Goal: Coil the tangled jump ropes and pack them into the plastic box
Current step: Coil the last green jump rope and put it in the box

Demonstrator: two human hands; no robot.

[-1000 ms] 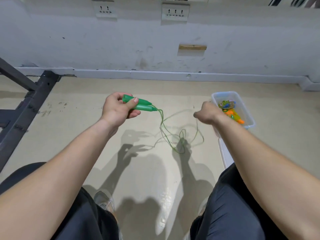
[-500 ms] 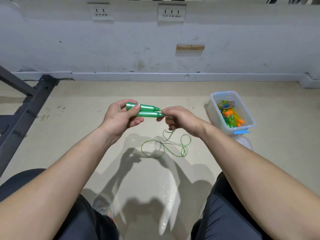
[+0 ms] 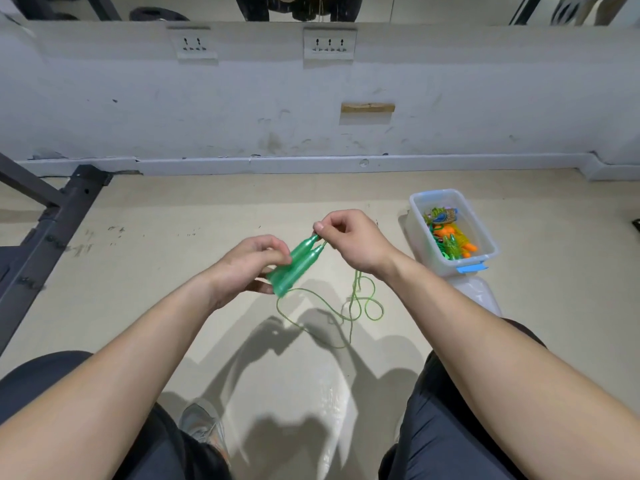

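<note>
My left hand (image 3: 247,268) grips the two green jump rope handles (image 3: 298,266) side by side, tilted up to the right. My right hand (image 3: 349,239) pinches the thin green cord at the handles' narrow tips. The rest of the green cord (image 3: 349,308) hangs down in loose loops onto the floor between my knees. The clear plastic box (image 3: 485,244) stands on the floor to the right, holding several coiled ropes with orange and green handles (image 3: 450,239).
The box lid (image 3: 479,296) lies on the floor just in front of the box, by my right knee. A dark metal rack frame (image 3: 48,233) runs along the left. A white wall with sockets (image 3: 329,43) stands ahead.
My right hand came in from near the box to the handle tips and pinched the cord. The handles tilted from level to pointing up right. The cord loops gathered lower on the floor.
</note>
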